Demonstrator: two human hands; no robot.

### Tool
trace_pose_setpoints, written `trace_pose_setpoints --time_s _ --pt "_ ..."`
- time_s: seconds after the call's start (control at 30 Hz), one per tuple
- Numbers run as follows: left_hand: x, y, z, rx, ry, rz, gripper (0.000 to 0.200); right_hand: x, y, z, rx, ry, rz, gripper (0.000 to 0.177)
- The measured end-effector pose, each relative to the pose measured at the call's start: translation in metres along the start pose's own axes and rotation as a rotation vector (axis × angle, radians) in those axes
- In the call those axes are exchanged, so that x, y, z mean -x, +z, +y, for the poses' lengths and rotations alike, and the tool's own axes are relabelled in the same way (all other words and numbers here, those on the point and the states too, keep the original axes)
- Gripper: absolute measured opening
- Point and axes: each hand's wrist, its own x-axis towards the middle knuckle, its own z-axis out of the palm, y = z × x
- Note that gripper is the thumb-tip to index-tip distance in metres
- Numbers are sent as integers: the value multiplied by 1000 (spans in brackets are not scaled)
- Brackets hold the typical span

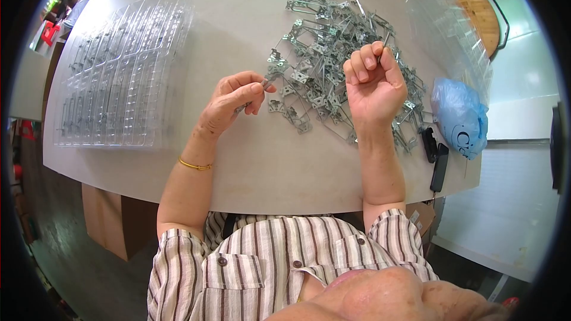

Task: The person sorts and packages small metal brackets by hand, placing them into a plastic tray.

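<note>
My left hand (232, 101), with a gold bangle on its wrist, is closed around a metal bracket (267, 82). The bracket's end sticks out past the thumb and finger, at the left edge of a heap of metal brackets (324, 53). My right hand (377, 86) is raised over the heap's right side with the palm turned up. Its thumb and fingertips pinch a thin metal piece (386, 40); the fingers hide most of it, so its exact shape cannot be made out.
Clear plastic trays (122, 71), stacked with brackets in their slots, stand at the left. More clear trays (446, 24) lie at the far right, with a blue plastic bag (461, 116) and a black device (439, 167) nearer me. A cardboard box (104, 220) sits below the table (267, 187).
</note>
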Motion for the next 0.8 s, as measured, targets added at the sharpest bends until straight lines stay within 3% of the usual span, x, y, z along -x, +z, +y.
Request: trace_pose_setpoints --time_s 0.8 --pt "0 -1 -2 -2 -18 -17 44 16 20 -21 -297 13 -25 14"
